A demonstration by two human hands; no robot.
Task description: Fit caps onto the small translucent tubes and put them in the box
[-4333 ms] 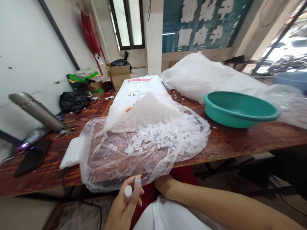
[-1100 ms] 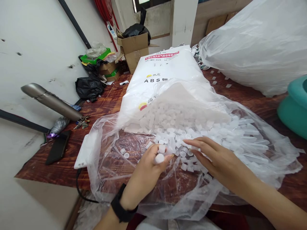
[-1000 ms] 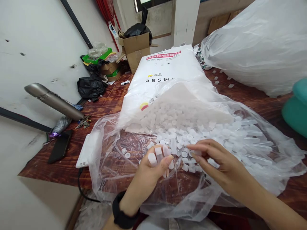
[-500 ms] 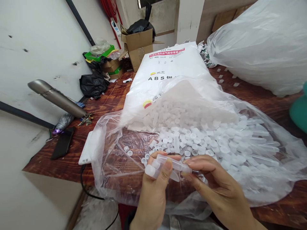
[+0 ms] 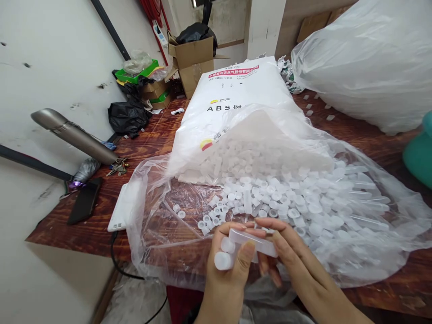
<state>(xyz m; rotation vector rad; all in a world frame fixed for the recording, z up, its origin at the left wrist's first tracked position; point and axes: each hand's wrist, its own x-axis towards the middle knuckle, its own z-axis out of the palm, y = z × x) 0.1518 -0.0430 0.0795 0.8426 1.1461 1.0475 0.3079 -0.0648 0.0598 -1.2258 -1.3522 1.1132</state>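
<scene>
Tube Braced Between Both Hands

At the left of the worktop I have a dark phone, some keys and a flat white device. The clear plastic sheet spreads from beside that device to the far right, under the loose parts.

My left hand is curled closed around two white-ended tubes, their round ends facing left, and its thumb presses a third, slanting tube. That tube reaches across to my right hand, whose fingers are bent, with the thumb at the tube's right end. I can't tell whether a cap sits there, as my fingers hide part of it.

Beyond both hands lies the pile of small caps, with more tubes at its right side. The printed white sack is on the far side, and a teal basin is at the right edge.

I judge this step to be working the slanting tube's right end. The next move calls for a steady left thumb and a straight, gentle push or check with the right fingers, without loosening the other two tubes.
</scene>
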